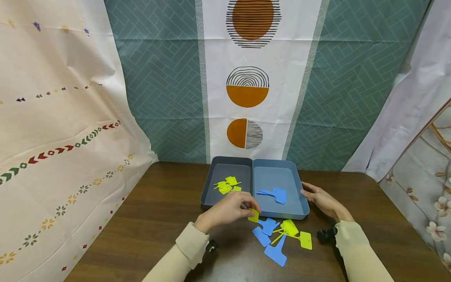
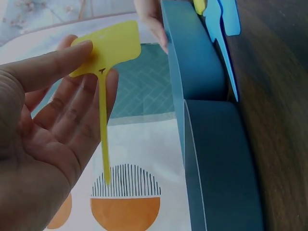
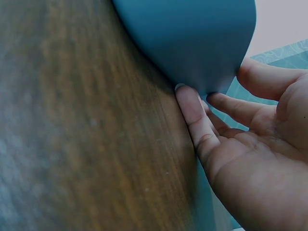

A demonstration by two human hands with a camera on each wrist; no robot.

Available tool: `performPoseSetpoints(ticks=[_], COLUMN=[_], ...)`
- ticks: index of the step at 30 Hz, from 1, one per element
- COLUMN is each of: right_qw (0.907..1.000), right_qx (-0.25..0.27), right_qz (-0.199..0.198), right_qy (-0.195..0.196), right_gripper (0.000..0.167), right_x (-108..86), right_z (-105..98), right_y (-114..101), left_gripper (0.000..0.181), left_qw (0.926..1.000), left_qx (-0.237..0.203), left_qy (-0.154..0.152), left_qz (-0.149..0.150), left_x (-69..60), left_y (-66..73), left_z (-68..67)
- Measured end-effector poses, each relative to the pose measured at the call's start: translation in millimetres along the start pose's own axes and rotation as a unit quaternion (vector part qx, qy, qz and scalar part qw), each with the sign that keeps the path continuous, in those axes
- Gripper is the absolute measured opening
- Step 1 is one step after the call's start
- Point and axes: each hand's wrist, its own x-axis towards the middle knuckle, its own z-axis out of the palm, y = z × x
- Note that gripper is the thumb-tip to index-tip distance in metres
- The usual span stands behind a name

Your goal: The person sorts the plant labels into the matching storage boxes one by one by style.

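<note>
My left hand (image 1: 229,209) pinches a yellow T-shaped plant label (image 2: 115,43) by its head, thumb on the front face. In the left wrist view its thin stem points down. The hand is above the table, just in front of the two trays. My right hand (image 1: 322,199) touches the outer right wall of the blue tray (image 1: 275,172) with its fingertips. Several blue plant labels (image 1: 280,195) lie in that tray. The dark grey tray (image 1: 211,176) beside it contains several yellow labels (image 1: 224,188).
Loose blue labels (image 1: 276,254) and yellow labels (image 1: 305,240) lie in an overlapping group on the brown wooden table (image 1: 141,235), in front of the blue tray. Patterned cloths hang behind the table and at both sides.
</note>
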Motion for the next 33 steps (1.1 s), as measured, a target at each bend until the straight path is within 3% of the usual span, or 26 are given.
performPoseSetpoints(ticks=[8, 17, 26, 33], right_qw=[1.0000, 1.0000, 0.9999, 0.9999], right_qx=[0.000, 0.007, 0.009, 0.009], right_qz=[0.000, -0.002, -0.005, -0.009], right_qy=[0.002, 0.000, -0.001, -0.003], right_gripper=[0.072, 0.072, 0.071, 0.071], right_x=[-2.0, 0.3, 0.3, 0.0], right_z=[-0.4, 0.2, -0.9, -1.3], right_y=[-0.2, 0.2, 0.1, 1.0], left_gripper=[0.015, 0.017, 0.016, 0.016], left_qw=[0.9995, 0.9984, 0.9940, 0.9900], left_qx=[-0.015, 0.003, 0.055, 0.090], left_qy=[0.028, 0.051, 0.076, 0.075], left_qz=[0.000, -0.026, -0.056, -0.078], left_x=[-2.0, -3.8, 2.7, 15.1], left_y=[1.0, -11.1, -26.9, -38.1], left_z=[-8.7, -24.7, -61.5, -84.6])
